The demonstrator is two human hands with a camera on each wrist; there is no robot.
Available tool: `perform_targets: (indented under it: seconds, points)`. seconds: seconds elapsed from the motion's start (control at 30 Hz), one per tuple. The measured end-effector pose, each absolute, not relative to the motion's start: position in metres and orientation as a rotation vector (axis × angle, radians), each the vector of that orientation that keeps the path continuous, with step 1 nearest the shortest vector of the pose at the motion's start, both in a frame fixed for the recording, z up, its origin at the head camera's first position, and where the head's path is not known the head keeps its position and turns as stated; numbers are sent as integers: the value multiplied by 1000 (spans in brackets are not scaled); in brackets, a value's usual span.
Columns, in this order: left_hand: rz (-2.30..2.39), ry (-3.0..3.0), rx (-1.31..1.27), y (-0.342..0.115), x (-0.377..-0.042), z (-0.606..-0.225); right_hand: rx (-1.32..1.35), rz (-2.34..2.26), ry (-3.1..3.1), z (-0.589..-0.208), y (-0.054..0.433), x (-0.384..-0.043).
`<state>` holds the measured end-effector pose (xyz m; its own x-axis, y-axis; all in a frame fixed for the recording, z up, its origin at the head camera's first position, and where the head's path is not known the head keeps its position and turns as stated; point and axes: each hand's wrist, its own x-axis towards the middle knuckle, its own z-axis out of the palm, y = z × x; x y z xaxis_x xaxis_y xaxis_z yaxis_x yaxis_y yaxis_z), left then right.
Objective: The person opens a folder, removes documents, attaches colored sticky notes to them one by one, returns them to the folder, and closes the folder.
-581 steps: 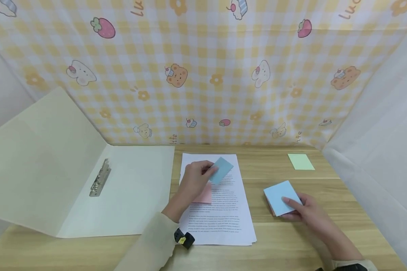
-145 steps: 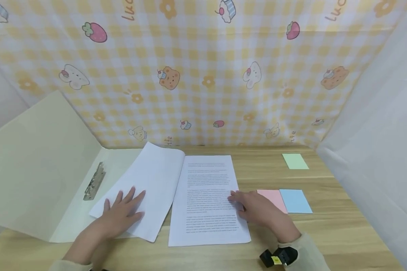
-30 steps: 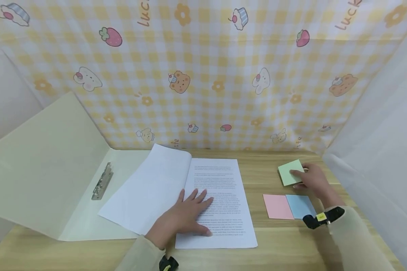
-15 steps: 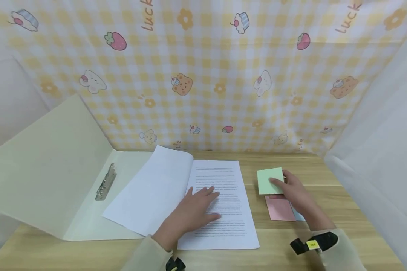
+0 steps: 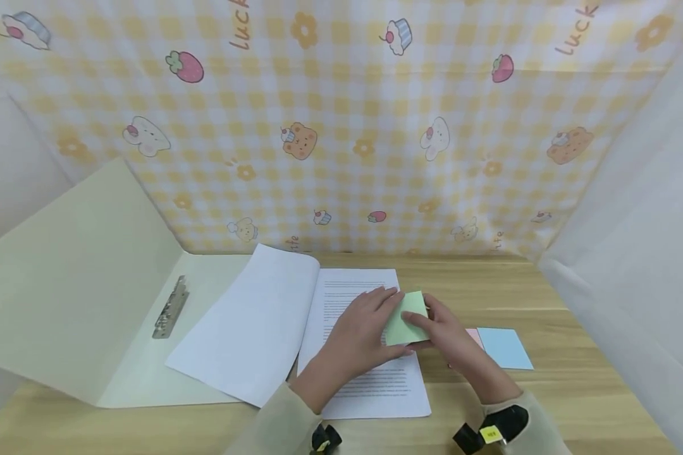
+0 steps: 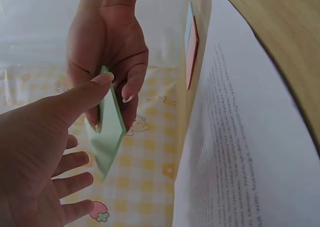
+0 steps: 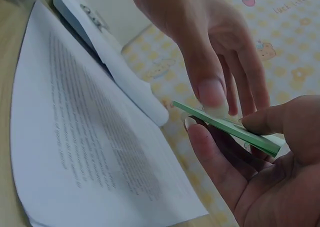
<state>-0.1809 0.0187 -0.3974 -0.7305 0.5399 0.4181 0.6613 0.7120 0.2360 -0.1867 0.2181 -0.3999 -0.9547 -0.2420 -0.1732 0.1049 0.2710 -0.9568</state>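
The right hand grips the green pad between thumb and fingers, above the page. The left hand is at the pad, its fingers extended; whether they touch, I cannot tell.

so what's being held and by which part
The green pad, by its right side in the head view, pinched by the right hand; whether the left hand touches is unclear.

"Luck" and "life" are printed on the checkered cloth beyond the left hand and the right hand, while the tiny lines on the page beneath the left hand cannot be read.
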Motion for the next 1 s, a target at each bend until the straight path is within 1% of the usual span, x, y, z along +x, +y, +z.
perform_targets:
  seconds: [0.23,0.47,0.83,1.0]
  points:
    - [-539,-2560,-955,19,-186,-403,-140,-1735,2213,-406,210,-184]
    - [-634,-2643,-951,14,-186,-403,-118,-1767,2167,-412,207,-185]
    - [-851,-2621,-997,9,-189,-402,-245,-2065,1525,-421,208,-183]
    - [-863,-2617,-1035,9,-191,-402,-314,-2130,1405,-423,208,-183]
